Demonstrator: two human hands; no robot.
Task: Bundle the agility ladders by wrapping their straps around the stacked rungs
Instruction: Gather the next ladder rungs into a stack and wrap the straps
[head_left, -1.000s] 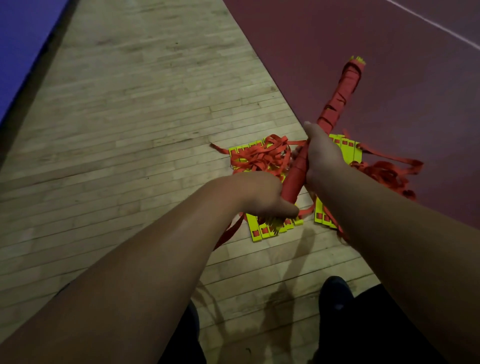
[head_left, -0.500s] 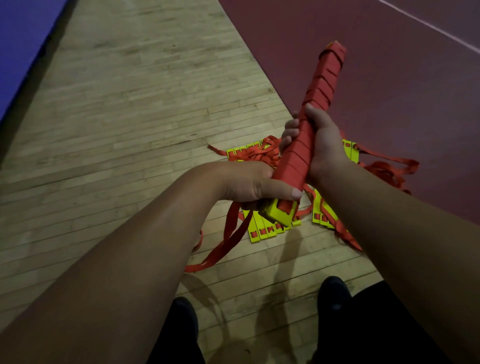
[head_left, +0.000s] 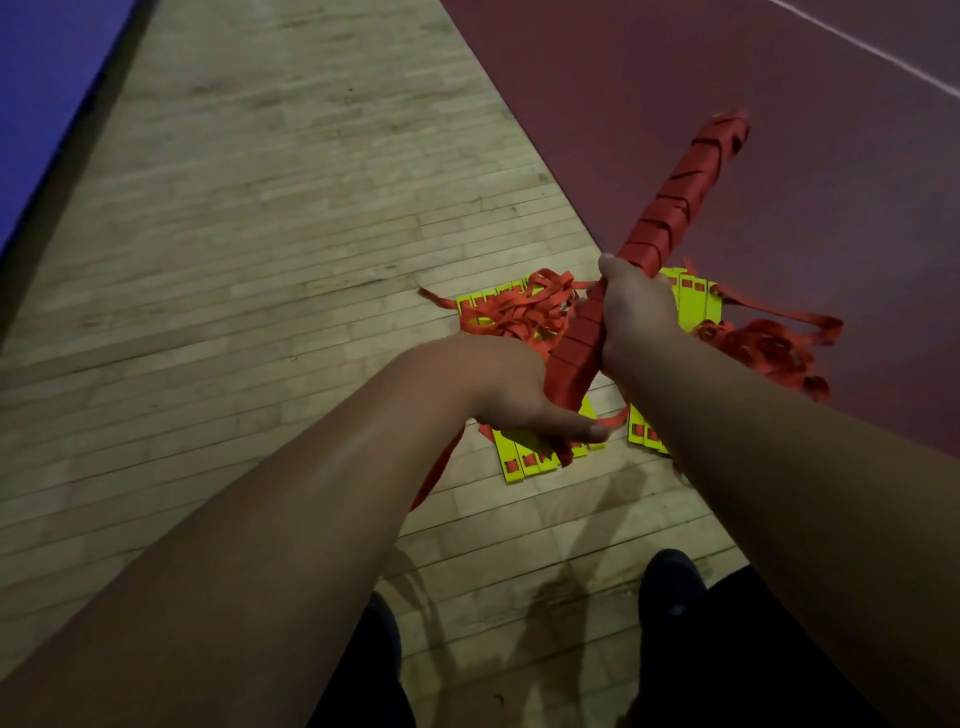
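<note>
A long bundle of stacked rungs (head_left: 670, 213), wound in red strap, slants up to the right above the floor. My right hand (head_left: 634, 312) grips it near its middle. My left hand (head_left: 514, 389) is at the bundle's lower end, thumb stretched out, and a loose red strap tail (head_left: 441, 467) hangs from under it; its fingers are hidden. On the floor below lie two unwrapped ladders: yellow rungs (head_left: 524, 460) under tangled red straps (head_left: 519, 312) on the left, and more yellow rungs (head_left: 696, 301) with a strap heap (head_left: 769, 348) on the right.
The floor is pale wood planks (head_left: 260, 260), with a dark red court area (head_left: 779, 130) at the right and a blue mat (head_left: 31, 93) at the far left. My dark shoes (head_left: 670, 582) and trouser legs stand at the bottom edge.
The bundle has turned and tipped away to the right; its yellow lower end no longer shows. My left hand has shifted under that end, and the strap tail hangs shorter.
</note>
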